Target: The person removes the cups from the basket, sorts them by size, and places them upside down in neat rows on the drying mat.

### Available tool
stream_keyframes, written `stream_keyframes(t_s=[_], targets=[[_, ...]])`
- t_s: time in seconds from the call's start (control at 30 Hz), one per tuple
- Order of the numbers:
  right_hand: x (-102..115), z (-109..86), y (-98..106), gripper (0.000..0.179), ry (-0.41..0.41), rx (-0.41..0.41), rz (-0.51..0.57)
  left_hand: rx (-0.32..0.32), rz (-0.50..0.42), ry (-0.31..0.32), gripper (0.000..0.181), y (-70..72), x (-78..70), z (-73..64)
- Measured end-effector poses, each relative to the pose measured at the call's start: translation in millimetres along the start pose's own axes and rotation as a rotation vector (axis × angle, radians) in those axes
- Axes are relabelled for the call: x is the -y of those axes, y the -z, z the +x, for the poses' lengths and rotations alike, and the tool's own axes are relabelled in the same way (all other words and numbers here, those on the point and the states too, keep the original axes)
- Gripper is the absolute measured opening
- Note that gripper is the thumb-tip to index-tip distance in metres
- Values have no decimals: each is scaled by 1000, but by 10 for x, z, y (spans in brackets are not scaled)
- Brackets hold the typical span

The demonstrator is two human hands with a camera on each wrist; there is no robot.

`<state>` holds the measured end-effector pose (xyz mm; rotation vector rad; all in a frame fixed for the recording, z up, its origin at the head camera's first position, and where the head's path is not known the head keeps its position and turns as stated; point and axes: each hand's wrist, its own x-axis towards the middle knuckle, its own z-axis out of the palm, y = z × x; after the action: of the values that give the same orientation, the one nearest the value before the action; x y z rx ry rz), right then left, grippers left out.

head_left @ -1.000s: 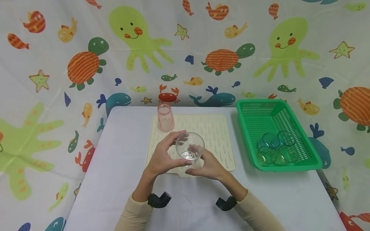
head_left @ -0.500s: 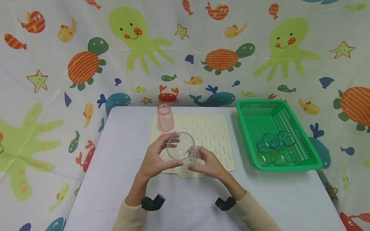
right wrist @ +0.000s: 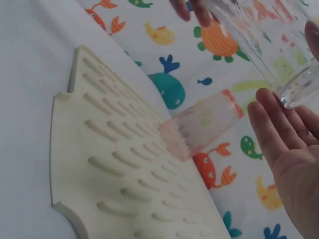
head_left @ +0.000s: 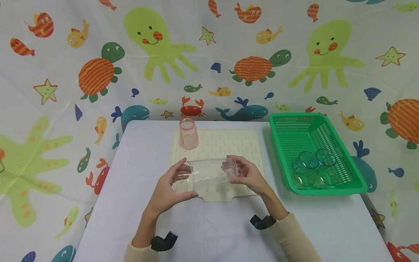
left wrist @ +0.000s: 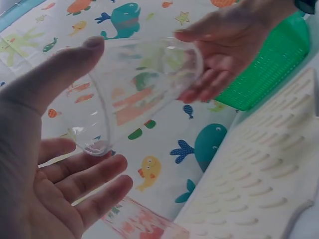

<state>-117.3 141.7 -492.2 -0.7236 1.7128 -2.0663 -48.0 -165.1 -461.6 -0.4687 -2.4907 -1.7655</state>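
A clear drinking glass (head_left: pixel 211 173) lies sideways in the air over the cream ridged drying mat (head_left: pixel 234 143), its mouth toward the left and its base toward the right. My left hand (head_left: pixel 167 191) holds the rim end between spread thumb and fingers; the left wrist view shows the fingers beneath the rim (left wrist: pixel 102 142) and the thumb over it. At the other end, my right hand (head_left: pixel 251 176) grips the thick base (right wrist: pixel 301 87) with thumb and fingertips. A pink glass (head_left: pixel 188 136) stands upside down on the mat's back left corner.
On the right side of the table stands a green plastic basket (head_left: pixel 278 153) with several blue and green tinted glasses (head_left: pixel 315 169) in its near part. A curtain printed with sea animals (head_left: pixel 209 65) hangs behind the white-covered table (head_left: pixel 144 145).
The clear glass has turned from its mouth facing up toward me to lying sideways, mouth left. My hands have moved apart, the left one leftward to the rim, the right one rightward with the base.
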Motion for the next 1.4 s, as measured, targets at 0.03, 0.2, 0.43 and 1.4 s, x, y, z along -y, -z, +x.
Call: stream_keyframes(t_s=[0.03,0.2,0.43,1.4], targets=[[-1,13,10,77,10,0,26,5,15,21,101,-21,14,-23],[-2,101,10,69,41,-4,124,19,40,123,102,-145,82,-103],[72,267,-62,49,111,-16,190,22,56,161,97,-248,145,-156],[68,1017,162,68,13,-377,-352,-141,568,386,98,-202,821,-512]])
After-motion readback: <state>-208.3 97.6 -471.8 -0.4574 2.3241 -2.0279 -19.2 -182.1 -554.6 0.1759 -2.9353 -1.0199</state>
